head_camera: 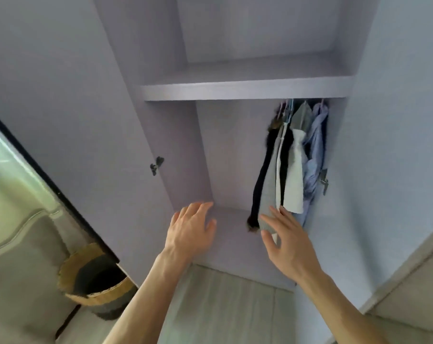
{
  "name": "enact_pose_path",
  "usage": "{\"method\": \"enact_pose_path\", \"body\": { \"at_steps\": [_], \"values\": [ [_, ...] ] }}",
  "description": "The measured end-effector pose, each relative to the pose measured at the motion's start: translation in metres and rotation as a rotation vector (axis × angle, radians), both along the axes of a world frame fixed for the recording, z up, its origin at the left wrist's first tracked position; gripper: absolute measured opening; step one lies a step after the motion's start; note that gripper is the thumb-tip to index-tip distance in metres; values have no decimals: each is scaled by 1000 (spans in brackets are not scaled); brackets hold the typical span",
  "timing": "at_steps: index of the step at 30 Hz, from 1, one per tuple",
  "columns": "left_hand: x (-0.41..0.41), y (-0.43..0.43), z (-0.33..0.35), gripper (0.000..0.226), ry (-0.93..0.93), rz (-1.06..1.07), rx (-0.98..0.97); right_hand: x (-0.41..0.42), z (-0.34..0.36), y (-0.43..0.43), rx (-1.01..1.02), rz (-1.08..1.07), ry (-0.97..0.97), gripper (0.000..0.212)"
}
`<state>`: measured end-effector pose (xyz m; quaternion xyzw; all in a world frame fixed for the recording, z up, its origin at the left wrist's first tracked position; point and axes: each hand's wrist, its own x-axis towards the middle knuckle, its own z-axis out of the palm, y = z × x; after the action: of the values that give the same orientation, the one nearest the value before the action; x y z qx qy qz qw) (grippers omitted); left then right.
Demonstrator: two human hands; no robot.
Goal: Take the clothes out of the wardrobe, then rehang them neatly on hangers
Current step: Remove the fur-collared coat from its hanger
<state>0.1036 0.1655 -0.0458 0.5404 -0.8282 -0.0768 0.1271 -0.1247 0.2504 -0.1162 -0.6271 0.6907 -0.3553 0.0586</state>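
An open pale lilac wardrobe fills the view. Several garments hang bunched at the right end under the shelf: a black one, a grey one, a white one and a light blue shirt. Their hangers show just below the shelf. My left hand is spread open over the wardrobe floor, touching nothing. My right hand is open too, its fingertips at the lower hem of the grey garment; I cannot tell if they touch it.
Both wardrobe doors stand open, left and right. A shelf crosses above the clothes. A woven basket stands on the floor at lower left, beside a sofa or bed. Pale wooden floor lies below.
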Motion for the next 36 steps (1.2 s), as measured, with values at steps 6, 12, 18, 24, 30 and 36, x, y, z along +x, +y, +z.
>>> {"method": "enact_pose_path", "body": {
  "at_steps": [6,12,18,24,30,36],
  "values": [
    [-16,-105,32,53,-37,-132,-120,-18,14,-90,-75,-140,142,40],
    [-27,-213,65,55,-22,-177,-330,-45,27,-187,-46,-248,125,43],
    [-58,-301,92,70,69,-304,-525,-75,48,-264,74,-346,224,49],
    [-103,-388,112,69,92,-349,-684,-88,53,-327,399,-474,151,61],
    [-133,-455,89,60,157,-380,-796,-91,41,-369,554,-633,56,54],
    [-143,-468,73,60,288,-396,-957,-81,38,-410,495,-830,147,47]
  ]
}}
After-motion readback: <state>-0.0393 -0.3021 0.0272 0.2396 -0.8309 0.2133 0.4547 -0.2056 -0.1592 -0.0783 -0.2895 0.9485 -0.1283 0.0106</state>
